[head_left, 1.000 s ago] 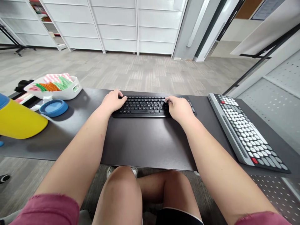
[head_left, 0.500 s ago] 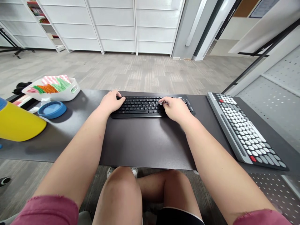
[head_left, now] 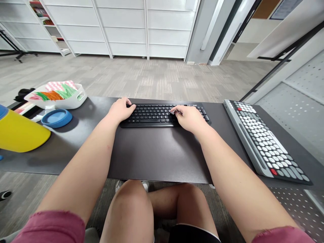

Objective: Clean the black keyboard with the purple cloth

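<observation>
Two hands are at the black keyboard (head_left: 152, 116), which lies flat in the middle of the dark tabletop (head_left: 159, 155), near its far edge. The left hand (head_left: 120, 109) has its grip closed on the left end, with the thumb on top. The right hand (head_left: 191, 118) is over the right part of the keys, and its grip pinches a small shiny bit (head_left: 173, 111), too small to name. The black keys have pale marks, and a tiny pale word sits near the top right, but I can't read them. Off to the right is a gray keyboard (head_left: 264, 143) with round white keys and two red ones; its letters are too small to read too. On the left are a yellow cup (head_left: 22, 131), a blue lid (head_left: 56, 118) and a white basket (head_left: 73, 102) of bright things.
</observation>
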The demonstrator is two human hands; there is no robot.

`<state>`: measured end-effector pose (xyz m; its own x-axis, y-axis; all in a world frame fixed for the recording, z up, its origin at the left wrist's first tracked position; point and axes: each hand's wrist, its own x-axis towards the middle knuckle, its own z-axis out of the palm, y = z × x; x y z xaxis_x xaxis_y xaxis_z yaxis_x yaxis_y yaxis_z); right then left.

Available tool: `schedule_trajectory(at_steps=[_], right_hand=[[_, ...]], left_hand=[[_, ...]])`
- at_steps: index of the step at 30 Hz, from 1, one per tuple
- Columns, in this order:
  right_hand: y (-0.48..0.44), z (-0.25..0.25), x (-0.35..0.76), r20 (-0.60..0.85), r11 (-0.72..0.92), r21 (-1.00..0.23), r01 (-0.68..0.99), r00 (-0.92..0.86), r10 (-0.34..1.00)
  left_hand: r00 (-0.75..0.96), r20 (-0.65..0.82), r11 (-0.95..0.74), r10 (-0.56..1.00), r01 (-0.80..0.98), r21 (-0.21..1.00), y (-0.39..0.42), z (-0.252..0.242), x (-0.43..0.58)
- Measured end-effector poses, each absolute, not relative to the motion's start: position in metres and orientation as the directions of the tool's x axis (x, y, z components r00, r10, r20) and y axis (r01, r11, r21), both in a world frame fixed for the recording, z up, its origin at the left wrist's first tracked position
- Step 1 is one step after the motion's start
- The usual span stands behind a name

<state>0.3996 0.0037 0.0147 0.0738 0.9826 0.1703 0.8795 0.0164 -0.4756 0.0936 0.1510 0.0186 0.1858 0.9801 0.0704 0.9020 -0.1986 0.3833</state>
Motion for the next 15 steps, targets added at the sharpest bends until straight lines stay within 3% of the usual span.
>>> schedule_trajectory(at_steps=[15], right_hand=[[0.0016, 0.0199, 0.396, 0.141, -0.007, -0.473, 0.881, 0.083, 0.987]], left_hand=[[0.191, 0.072, -0.204, 0.979, 0.907, 0.369, 0.1519, 0.0183, 0.0943]])
